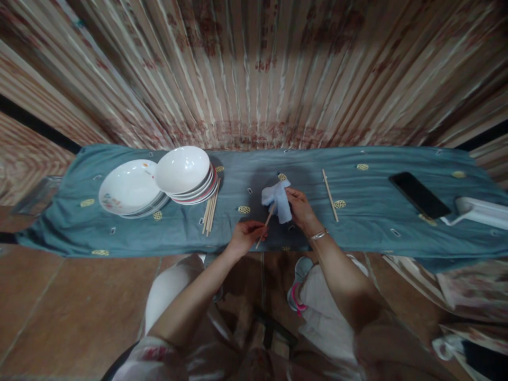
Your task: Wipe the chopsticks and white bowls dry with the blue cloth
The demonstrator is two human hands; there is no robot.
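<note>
Over the front half of the table, my left hand [249,236] is closed around the lower part of a wooden chopstick [269,218]. The chopstick slants up and to the right, and its far end goes under a pale blue cloth [281,200]. My right hand [301,207] pinches that cloth at its right side, and loose folds hang down. Left of my hands, several chopsticks [211,211] lie side by side, partly beneath a stack of white bowls [184,172]. Another chopstick [330,196] rests on the tablecloth to the right of my right hand.
A stack of wide white plates [129,188] stands at the left, touching the bowls. Toward the right lie a black phone [419,194] and a white object with a thin arm [482,211]. The teal tablecloth [369,233] covers a long, narrow table. Pleated curtains [254,79] hang behind it.
</note>
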